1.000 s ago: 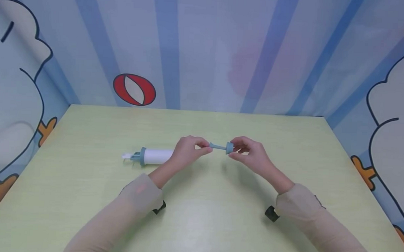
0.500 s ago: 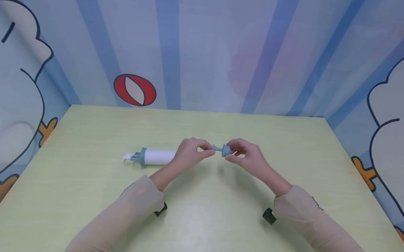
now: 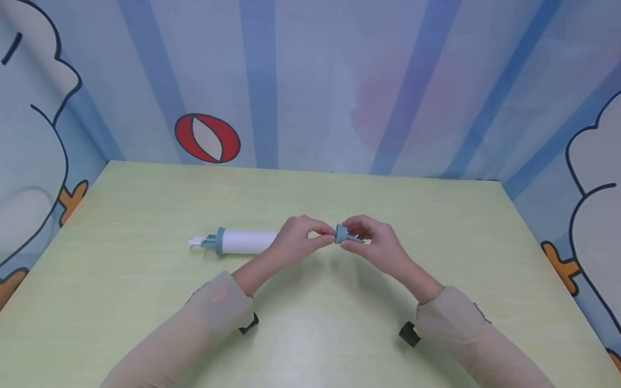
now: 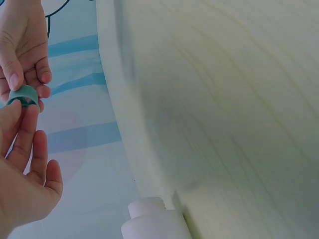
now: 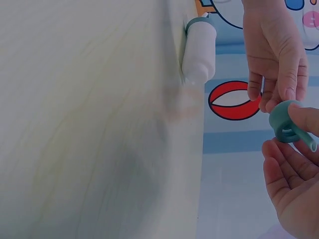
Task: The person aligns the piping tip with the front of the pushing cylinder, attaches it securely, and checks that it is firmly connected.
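In the head view, a small teal cap point(image 3: 341, 234) is held between the two hands above the table, a thin teal nozzle point(image 3: 355, 239) sticking out of its right side. The left hand point(image 3: 304, 238) pinches at the cap's open side; its fingertips reach inside the rim in the left wrist view, hiding the nozzle's near end. With thumb and fingers the right hand point(image 3: 375, 239) grips the cap's edge. From the right wrist, the cap point(image 5: 284, 117) and the slanting nozzle point(image 5: 305, 138) show clearly.
A white bottle point(image 3: 244, 241) lies on its side behind the left forearm, with a teal collar point(image 3: 219, 241) and slotted teal parts at its left end. The pale yellow-green table point(image 3: 310, 342) ends at a printed blue-striped backdrop point(image 3: 319, 80).
The hands have drawn closer together. The nozzle earlier spanned the gap between the left hand and the cap; now it sticks out on the cap's right side. The bottle stays put.
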Available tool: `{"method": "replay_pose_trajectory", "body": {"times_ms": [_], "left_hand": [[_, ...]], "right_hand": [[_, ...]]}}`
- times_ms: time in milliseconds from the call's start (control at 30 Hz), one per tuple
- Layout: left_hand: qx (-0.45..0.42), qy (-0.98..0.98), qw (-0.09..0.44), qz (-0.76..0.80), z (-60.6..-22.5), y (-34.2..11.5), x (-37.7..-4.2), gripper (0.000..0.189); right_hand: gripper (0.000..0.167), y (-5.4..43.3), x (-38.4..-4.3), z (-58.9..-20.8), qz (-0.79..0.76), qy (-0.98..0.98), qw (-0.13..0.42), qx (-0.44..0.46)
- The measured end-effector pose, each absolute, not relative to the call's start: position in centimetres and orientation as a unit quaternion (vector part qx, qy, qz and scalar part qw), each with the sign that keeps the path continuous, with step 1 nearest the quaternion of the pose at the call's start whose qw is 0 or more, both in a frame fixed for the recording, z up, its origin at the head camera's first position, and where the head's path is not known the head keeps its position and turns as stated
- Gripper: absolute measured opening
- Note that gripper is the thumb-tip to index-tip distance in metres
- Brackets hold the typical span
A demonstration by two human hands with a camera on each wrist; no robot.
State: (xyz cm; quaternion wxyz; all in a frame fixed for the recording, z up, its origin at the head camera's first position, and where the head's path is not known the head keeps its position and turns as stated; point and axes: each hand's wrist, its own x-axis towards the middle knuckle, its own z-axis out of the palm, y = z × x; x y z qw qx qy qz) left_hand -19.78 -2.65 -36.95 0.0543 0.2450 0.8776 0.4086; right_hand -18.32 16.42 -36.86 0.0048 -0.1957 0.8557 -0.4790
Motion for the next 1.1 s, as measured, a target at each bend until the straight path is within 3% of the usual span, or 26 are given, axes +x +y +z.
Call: {"method": "replay_pose_trajectory", "body": {"times_ms": [733, 1100], "left_hand": [[0.319, 0.854, 0.031, 0.411, -37.09, -2.91, -19.63, 0.013], [0.275, 0.872, 0.034, 0.403, -37.30, -2.77, -19.64, 0.009]], "right_hand": [[0.026, 15.75, -18.00, -37.14, -0.500, 0.842, 0.031, -0.201], [0.028, 15.47, -17.77, -37.29, -0.527, 0.825, 0.057, -0.197]]}}
